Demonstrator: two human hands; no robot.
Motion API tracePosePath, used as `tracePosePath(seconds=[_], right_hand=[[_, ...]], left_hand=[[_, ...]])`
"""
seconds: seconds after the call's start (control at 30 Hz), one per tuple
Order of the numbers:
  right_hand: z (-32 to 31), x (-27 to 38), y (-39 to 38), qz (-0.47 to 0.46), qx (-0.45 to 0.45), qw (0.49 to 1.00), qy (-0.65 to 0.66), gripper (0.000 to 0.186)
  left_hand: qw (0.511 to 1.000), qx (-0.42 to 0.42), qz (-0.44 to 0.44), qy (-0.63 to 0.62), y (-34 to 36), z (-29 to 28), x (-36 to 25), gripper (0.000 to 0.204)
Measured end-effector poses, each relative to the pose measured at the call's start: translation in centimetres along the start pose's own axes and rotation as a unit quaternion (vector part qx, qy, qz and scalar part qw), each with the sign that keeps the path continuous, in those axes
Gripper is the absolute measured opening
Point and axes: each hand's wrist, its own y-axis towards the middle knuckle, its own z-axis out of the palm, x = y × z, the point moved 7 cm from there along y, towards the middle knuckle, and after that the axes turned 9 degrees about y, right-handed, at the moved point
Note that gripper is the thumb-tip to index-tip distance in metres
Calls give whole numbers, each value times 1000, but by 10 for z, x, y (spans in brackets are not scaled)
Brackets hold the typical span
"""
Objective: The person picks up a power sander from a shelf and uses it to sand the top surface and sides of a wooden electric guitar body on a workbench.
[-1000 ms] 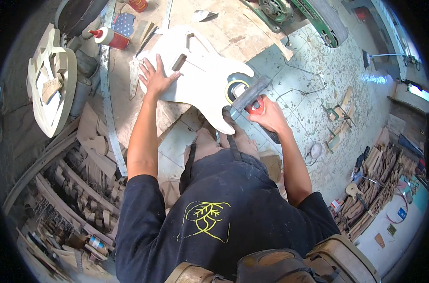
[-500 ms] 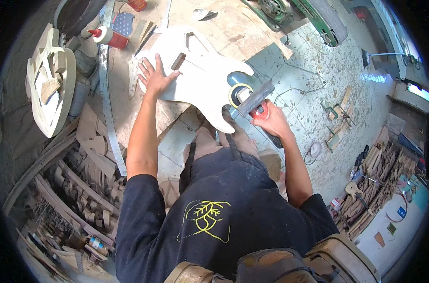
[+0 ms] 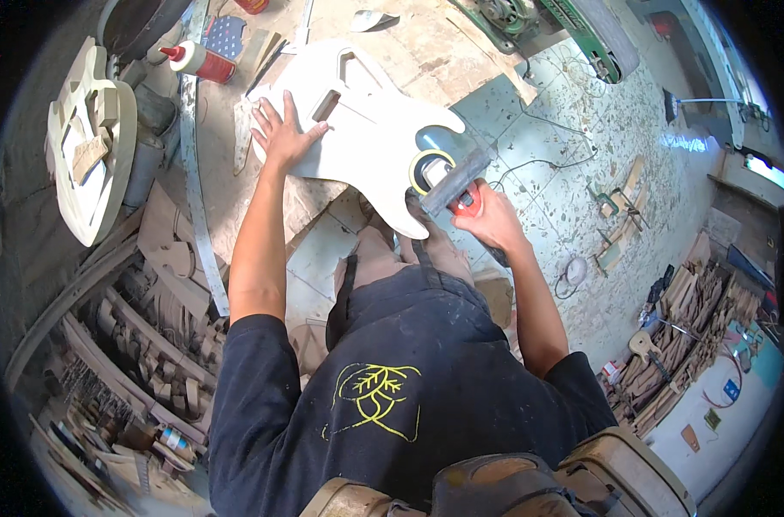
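Hands [image 3: 281, 140] [image 3: 495, 217] on guitar body [image 3: 366, 121], power tool [image 3: 467, 202]

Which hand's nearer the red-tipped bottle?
Left. The left hand, spread on the guitar body, is below and right of the red-tipped bottle in view; the right hand, gripping the red tool, is farther off that way.

A red-and-white bottle [image 3: 204, 64] by a long metal strip [image 3: 193, 168] — and, at right, piled wood pieces [image 3: 687, 340].
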Motion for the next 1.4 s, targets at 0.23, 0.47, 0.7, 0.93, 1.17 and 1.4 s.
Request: tracePosePath(seconds=[0.23, 0.47, 0.7, 0.93, 1.17, 1.4], right_hand=[[5, 8, -5, -10, -16, 999, 36, 66], [1, 1, -14, 9, -13, 1000, 17, 65], [9, 2, -6, -1, -11, 1000, -18, 64], [8, -9, -22, 18, 1, 1000, 11, 73], [10, -1, -17, 12, -4, 1000, 23, 70], [12, -5, -24, 18, 15, 1000, 8, 70]], left_hand=[[1000, -6, 1, -10, 2, 0, -3, 126], [1000, 2, 1, -11, 1, 1, 1, 125], [1000, 9, 0, -11, 2, 0, -3, 127], [1000, 10, -4, -10, 1, -1, -1, 127], [1000, 11, -2, -6, 2, -1, -4, 127], [1000, 11, -1, -14, 2, -2, -1, 127]])
